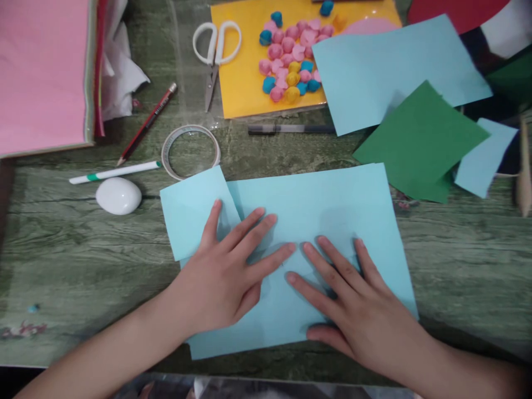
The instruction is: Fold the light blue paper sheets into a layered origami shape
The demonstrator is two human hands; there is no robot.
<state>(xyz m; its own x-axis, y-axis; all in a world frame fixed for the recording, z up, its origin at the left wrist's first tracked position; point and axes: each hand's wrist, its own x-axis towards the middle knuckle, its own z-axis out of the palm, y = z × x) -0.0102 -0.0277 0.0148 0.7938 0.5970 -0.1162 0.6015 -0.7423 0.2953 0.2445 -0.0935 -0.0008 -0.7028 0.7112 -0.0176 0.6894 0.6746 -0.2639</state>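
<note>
A large light blue sheet of paper (332,205) lies flat in front of me on the table. Over its upper left corner rests a smaller light blue paper square (191,216), slightly turned. My left hand (228,271) is spread across both papers, its little finger on the small square and its other fingers on the large sheet; the thumb is partly tucked beneath. My right hand (349,293) also lies with fingers apart on the right half of the large sheet. Both sets of fingertips nearly meet mid-sheet. Neither hand grips anything.
Behind the sheet lie a tape roll (165,152), scissors (211,61), a pencil (147,124), a pen (291,129) and curled paper pieces (286,55) on yellow paper (241,94). A white egg-shaped object (118,196) sits left, green paper (419,144) right, a pink paper stack (41,72) far left.
</note>
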